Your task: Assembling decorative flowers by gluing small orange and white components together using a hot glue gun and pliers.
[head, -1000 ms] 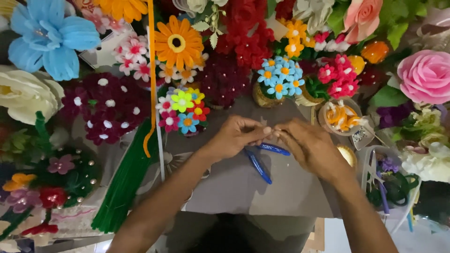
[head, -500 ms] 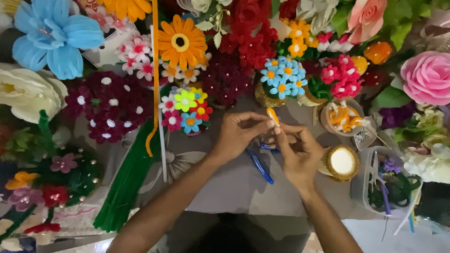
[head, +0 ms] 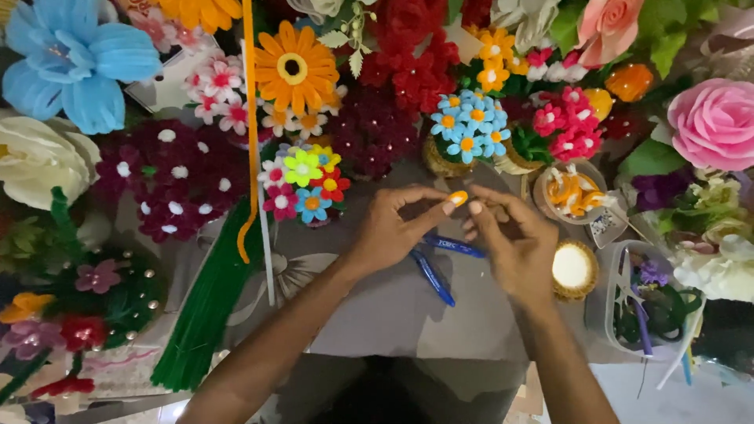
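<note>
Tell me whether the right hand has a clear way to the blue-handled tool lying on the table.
Probably yes. The blue-handled tool lies on the bare grey table just below the right hand, with nothing between them. That hand and the left hand are both pinching a small orange piece, so it would have to let go first.

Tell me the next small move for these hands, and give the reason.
Probably keep rolling the small orange fuzzy piece tighter: the left hand and right hand both pinch it at the fingertips, above the blue-handled pliers lying untouched on the table.
</note>
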